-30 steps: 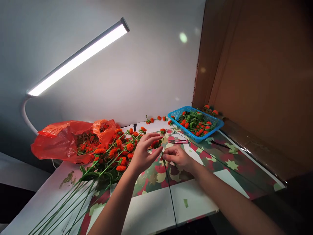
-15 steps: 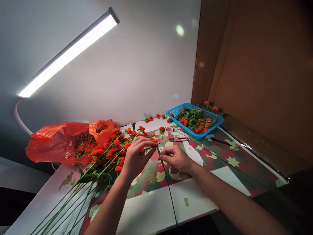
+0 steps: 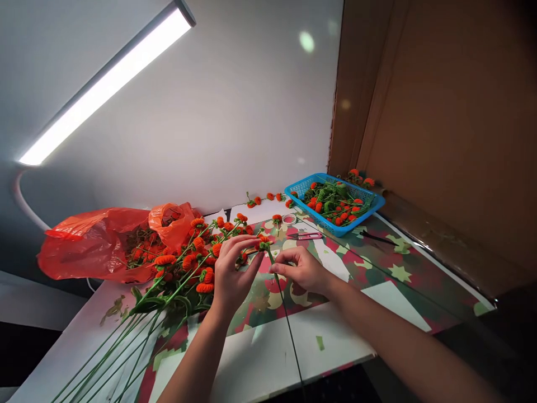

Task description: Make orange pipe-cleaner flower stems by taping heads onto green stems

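An orange artificial flower [image 3: 264, 243] with a long dark green stem [image 3: 290, 327] stands over the middle of the table. Thumb and fingers of my left hand [image 3: 233, 274] are closed around the flower just below its head. My right hand [image 3: 305, 271] pinches the upper stem between thumb and index finger, where a green strip lies along it. The stem's thin lower end runs down past the table's front edge. Beside my left hand lies a bunch of finished-looking orange flowers [image 3: 191, 261] with long green stems.
A blue basket [image 3: 338, 230] of short flowers stands at the back right. Pink thread snips [image 3: 306, 236] and a roll of tape [image 3: 289, 219] lie beyond my hands. At left are a red plastic bag [image 3: 90, 246] with flowers and a lit lamp [image 3: 111, 84].
The view has shifted slightly. My left fingers have shifted a little on the flower, so more of its head shows. My right hand keeps its pinch on the stem.
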The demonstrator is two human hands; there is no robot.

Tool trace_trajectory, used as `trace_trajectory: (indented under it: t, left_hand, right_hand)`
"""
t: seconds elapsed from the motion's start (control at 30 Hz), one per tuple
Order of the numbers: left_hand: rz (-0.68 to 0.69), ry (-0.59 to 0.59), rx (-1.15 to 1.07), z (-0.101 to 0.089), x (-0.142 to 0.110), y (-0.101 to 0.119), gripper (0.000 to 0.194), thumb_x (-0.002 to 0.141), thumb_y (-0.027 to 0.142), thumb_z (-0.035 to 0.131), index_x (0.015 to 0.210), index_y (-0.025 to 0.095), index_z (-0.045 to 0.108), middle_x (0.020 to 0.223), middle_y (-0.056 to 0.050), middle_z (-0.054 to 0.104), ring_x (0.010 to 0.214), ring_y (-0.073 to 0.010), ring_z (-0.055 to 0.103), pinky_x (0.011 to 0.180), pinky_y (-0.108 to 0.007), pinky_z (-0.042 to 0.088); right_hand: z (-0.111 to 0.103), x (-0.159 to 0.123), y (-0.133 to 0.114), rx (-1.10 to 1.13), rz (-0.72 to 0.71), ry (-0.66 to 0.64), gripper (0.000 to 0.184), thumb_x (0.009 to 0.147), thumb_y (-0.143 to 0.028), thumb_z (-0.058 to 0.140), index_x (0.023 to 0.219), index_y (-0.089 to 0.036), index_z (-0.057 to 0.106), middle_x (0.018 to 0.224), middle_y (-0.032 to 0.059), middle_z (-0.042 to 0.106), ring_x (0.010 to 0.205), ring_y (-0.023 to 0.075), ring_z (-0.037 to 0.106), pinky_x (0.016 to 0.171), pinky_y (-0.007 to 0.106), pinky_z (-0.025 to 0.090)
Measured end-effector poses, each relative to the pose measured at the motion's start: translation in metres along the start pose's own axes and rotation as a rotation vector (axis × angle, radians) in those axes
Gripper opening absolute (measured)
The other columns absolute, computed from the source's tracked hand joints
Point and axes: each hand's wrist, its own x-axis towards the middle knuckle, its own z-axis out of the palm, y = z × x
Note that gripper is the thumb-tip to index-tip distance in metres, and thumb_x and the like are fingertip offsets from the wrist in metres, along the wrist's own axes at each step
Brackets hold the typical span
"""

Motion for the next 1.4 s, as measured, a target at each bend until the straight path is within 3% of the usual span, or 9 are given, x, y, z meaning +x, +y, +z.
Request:
trace_trajectory:
  t: [0.17,0.3,0.47,0.73,0.9,1.0,1.13,1.27,1.4]
  left_hand:
    - [0.080,-0.044,0.052,-0.003,0.006,0.003,0.006,0.078,0.018,0.062,0.080,0.023,0.065,0.101,-0.004,0.064,0.096,-0.0209,0.056,0.086,-0.041,0.043]
    - [0.138,-0.159,0.020,-0.010,0.016,0.005,0.006,0.077,0.018,0.063,0.079,0.023,0.065,0.101,-0.005,0.065,0.098,-0.0226,0.055,0.086,-0.043,0.043]
    - [0.155,-0.258,-0.004,-0.014,0.024,0.008,0.007,0.077,0.017,0.062,0.074,0.023,0.064,0.097,-0.005,0.067,0.098,-0.0232,0.056,0.088,-0.044,0.042]
    - [0.221,-0.397,0.037,-0.014,0.030,0.007,0.011,0.078,0.017,0.059,0.081,0.025,0.066,0.089,-0.002,0.071,0.107,-0.0244,0.057,0.095,-0.048,0.039]
    - [-0.012,-0.303,-0.223,-0.018,0.019,-0.004,0.038,0.080,0.022,0.060,0.118,0.025,0.057,0.126,-0.009,0.057,0.119,-0.0246,0.050,0.100,-0.045,0.038]
    - [-0.171,-0.276,-0.454,-0.014,0.009,-0.009,0.032,0.079,0.024,0.061,0.112,0.021,0.060,0.115,-0.010,0.063,0.109,-0.0233,0.057,0.093,-0.039,0.046]
    - [-0.302,-0.151,-0.559,-0.003,-0.001,-0.008,0.026,0.074,0.026,0.068,0.098,0.018,0.065,0.098,-0.009,0.068,0.093,-0.0208,0.063,0.081,-0.032,0.051]
    - [-0.428,-0.053,-0.598,0.005,-0.010,-0.005,0.028,0.072,0.028,0.070,0.098,0.019,0.066,0.090,-0.007,0.068,0.084,-0.0180,0.063,0.073,-0.029,0.051]
    - [-0.603,-0.040,-0.738,0.012,-0.020,-0.005,0.031,0.073,0.031,0.068,0.102,0.020,0.065,0.088,-0.005,0.066,0.081,-0.0162,0.062,0.074,-0.029,0.051]
  right_hand:
    - [-0.002,0.001,0.001,0.030,0.001,-0.092,0.025,0.077,-0.038,0.063,0.077,-0.013,0.067,0.054,-0.0063,0.041,0.037,0.0027,0.034,0.031,0.015,0.032]
    - [-0.002,0.002,0.003,0.049,0.057,-0.115,0.028,0.077,-0.041,0.062,0.083,-0.014,0.067,0.053,-0.0067,0.039,0.034,0.0027,0.030,0.029,0.016,0.029]
    - [-0.001,0.001,-0.001,0.033,-0.017,-0.119,0.028,0.076,-0.041,0.064,0.072,-0.013,0.064,0.057,-0.0044,0.042,0.042,0.0039,0.036,0.033,0.016,0.032]
    - [-0.001,0.001,-0.001,0.034,0.028,-0.118,0.026,0.075,-0.040,0.064,0.071,-0.014,0.063,0.061,-0.0040,0.046,0.041,0.0038,0.034,0.037,0.020,0.032]
    - [-0.002,0.001,-0.001,0.142,-0.052,-0.170,0.028,0.077,-0.042,0.063,0.074,-0.014,0.064,0.060,-0.0025,0.049,0.049,0.0064,0.039,0.043,0.019,0.031]
    - [-0.003,0.003,0.002,0.192,-0.085,-0.217,0.030,0.076,-0.043,0.064,0.073,-0.013,0.063,0.065,-0.0004,0.053,0.056,0.0080,0.044,0.048,0.020,0.032]
    - [-0.005,0.007,0.010,0.235,-0.115,-0.223,0.030,0.076,-0.043,0.065,0.073,-0.013,0.064,0.065,-0.0013,0.051,0.056,0.0073,0.041,0.052,0.020,0.031]
    - [-0.005,0.008,0.015,0.246,-0.110,-0.225,0.030,0.075,-0.043,0.066,0.073,-0.013,0.064,0.065,-0.0016,0.050,0.056,0.0075,0.040,0.053,0.021,0.030]
    - [-0.004,0.008,0.015,0.259,-0.083,-0.228,0.033,0.073,-0.045,0.068,0.071,-0.013,0.063,0.067,-0.0011,0.051,0.059,0.0083,0.042,0.055,0.022,0.032]
